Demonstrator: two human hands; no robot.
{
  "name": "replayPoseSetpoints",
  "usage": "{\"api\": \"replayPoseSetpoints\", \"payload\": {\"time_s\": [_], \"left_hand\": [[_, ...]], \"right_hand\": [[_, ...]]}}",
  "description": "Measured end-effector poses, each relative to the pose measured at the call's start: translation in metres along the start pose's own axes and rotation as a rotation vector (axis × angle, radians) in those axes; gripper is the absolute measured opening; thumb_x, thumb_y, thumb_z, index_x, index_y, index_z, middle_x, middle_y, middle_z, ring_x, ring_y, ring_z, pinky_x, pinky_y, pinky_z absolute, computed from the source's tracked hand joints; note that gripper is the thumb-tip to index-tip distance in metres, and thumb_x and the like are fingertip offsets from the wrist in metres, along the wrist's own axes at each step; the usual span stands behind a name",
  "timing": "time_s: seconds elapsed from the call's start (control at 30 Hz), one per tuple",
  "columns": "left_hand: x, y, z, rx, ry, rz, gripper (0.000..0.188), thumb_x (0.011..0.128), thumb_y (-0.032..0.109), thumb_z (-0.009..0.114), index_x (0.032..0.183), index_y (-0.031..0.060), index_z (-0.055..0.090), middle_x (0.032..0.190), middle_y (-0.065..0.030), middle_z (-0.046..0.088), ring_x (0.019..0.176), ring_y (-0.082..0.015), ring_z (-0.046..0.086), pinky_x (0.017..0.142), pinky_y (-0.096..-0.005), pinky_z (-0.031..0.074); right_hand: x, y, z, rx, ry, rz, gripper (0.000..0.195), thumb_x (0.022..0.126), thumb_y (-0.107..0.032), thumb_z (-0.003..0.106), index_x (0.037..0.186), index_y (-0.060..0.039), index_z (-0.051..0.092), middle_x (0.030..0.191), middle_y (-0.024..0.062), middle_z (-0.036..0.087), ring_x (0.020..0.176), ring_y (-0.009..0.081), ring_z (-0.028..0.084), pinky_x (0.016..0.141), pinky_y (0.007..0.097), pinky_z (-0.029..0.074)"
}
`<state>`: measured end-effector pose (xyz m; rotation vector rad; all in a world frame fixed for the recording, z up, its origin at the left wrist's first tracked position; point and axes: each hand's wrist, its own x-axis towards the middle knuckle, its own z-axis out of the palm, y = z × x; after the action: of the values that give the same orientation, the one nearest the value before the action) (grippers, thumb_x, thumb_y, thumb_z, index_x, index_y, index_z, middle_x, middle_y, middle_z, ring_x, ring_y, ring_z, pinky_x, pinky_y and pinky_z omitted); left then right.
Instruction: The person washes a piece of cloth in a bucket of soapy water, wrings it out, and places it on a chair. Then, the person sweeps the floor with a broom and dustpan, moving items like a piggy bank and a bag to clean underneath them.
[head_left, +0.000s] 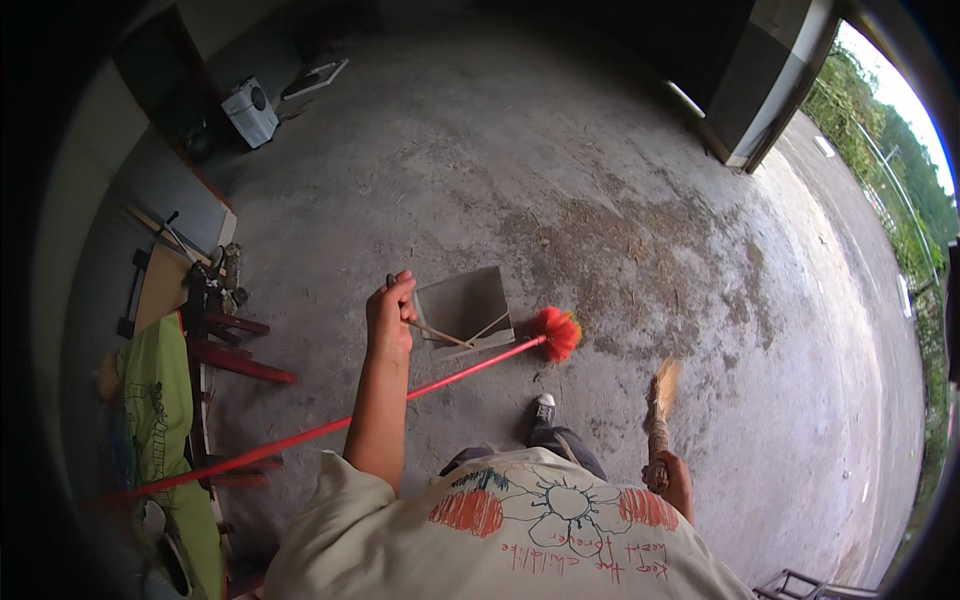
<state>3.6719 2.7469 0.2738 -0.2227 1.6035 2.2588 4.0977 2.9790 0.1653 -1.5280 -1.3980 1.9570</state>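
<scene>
My left hand (391, 311) grips the thin stick handle of a grey dustpan (461, 304), which hangs or rests just to its right; whether it touches the floor I cannot tell. My right hand (675, 480) is closed round the bound handle of a straw hand broom (663, 397), its bristles pointing away from me. A long red pole (300, 436) with a round red bristle head (556, 334) passes beneath my left forearm, its head between the dustpan and the broom. Dirt and straw bits (637, 247) are scattered over the concrete floor ahead.
Dark red wooden furniture parts (240, 360) and a green cloth (157, 397) lie along the left side. A white appliance (251, 112) stands by the far left doorway. At the right, a wall pillar (772, 82) borders an opening to a paved road. A metal frame (810, 586) shows at bottom right.
</scene>
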Motion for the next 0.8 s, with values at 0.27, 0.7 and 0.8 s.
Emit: {"api": "replayPoseSetpoints", "payload": {"time_s": [0.27,0.7,0.8], "left_hand": [[0.078,0.006,-0.006,-0.122,0.426,0.152,0.031,0.066,0.006,0.053,0.096,-0.0001,0.049,0.063,0.0017,0.041,0.043,-0.0063,0.032,0.042,-0.0223,0.027],[0.226,-0.006,-0.098,-0.087,0.855,0.088,0.018,0.060,0.012,0.057,0.075,0.0084,0.049,0.056,0.0020,0.037,0.040,-0.0084,0.032,0.035,-0.0237,0.024],[0.284,-0.067,-0.163,-0.120,1.053,-0.045,0.024,0.058,0.016,0.059,0.073,0.0082,0.043,0.061,-0.0038,0.039,0.044,-0.0139,0.034,0.036,-0.0254,0.029]], "right_hand": [[0.124,-0.124,0.036,-0.074,-0.277,0.198,0.018,0.066,-0.010,0.051,0.070,0.0075,0.049,0.057,0.0156,0.053,0.044,0.0229,0.053,0.040,0.0322,0.045],[0.258,-0.198,0.189,-0.472,-0.471,0.127,0.014,0.063,0.000,0.054,0.075,0.0066,0.052,0.061,0.0105,0.054,0.050,0.0164,0.053,0.046,0.0247,0.042],[0.365,-0.169,0.228,-0.544,-0.595,-0.021,0.016,0.064,0.001,0.054,0.079,0.0062,0.053,0.063,0.0113,0.055,0.054,0.0181,0.055,0.049,0.0259,0.043]]}}
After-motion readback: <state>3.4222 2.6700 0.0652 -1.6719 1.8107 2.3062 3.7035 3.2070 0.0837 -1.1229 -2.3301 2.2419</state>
